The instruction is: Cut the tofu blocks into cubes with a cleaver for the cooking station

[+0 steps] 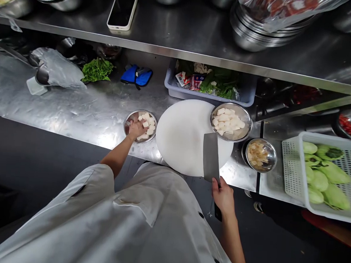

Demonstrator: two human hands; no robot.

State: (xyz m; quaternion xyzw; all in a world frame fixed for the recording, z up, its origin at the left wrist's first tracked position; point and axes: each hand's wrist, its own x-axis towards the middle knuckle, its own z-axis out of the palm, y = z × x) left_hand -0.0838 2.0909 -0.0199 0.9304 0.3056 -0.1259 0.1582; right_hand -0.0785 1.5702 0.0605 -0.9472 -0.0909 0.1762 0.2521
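While the left hand (137, 128) reaches into a shallow metal bowl (125, 120), its fingers are among pale, smooth-cut chunks (148, 135); whether they have closed on any piece cannot be determined. The right hand (223, 196) is clenched round the dark handle of a cleaver (211, 156), whose broad, flat grey blade extends over the right part of a round white cutting board (181, 135). Contact between blade and board cannot be confirmed.

Obstructions: a wider metal bowl (247, 130), filled with similar white pieces (228, 120), overlaps the board's far right edge, just beyond the blade. A smaller round bowl (272, 163) of thin, brownish scraps stands near it. Directly behind the board sits a pale lilac plastic bin (191, 95) containing leafy greens (214, 82) and printed packets (196, 82). A metal shelf (179, 34) overhangs the rear of the counter (97, 108), bearing a phone (122, 11) in a pale case and nested steel bowls (243, 37) topped by a clear bag of reddish contents.

Further left on the counter: a blue fabric-like item (137, 76), a frilly green bunch (97, 70) and a crumpled translucent plastic bag (62, 66). At right, a perforated white plastic basket (291, 171) contains pale green, rounded to pear-shaped vegetables (334, 192). The counter's metal is scuffed and reflective.
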